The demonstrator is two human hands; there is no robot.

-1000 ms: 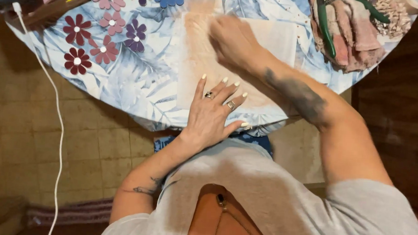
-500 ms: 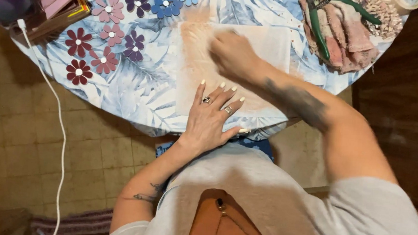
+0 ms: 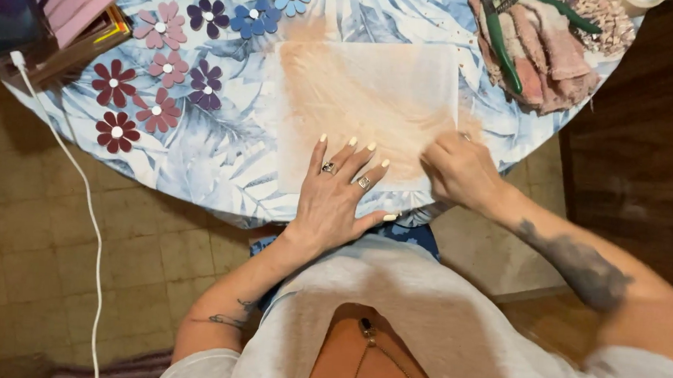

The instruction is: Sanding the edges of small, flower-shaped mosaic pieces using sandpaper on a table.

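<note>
Pressing flat, left hand (image 3: pixel 336 193) pins squarish sheet (image 3: pixel 365 97); right hand (image 3: pixel 462 169) curled at its corner.

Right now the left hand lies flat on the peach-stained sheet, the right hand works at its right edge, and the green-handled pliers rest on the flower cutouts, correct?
Not quite. In the head view the green-handled pliers rest on the pink cloth at the table's upper right, not on the flower cutouts. The left hand does lie flat on the peach-stained sheet, and the right hand is at its right edge.

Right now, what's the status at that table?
Left hand flat on pale sheet. Right hand closed at its right edge. Paper flowers lie clear, left.
</note>
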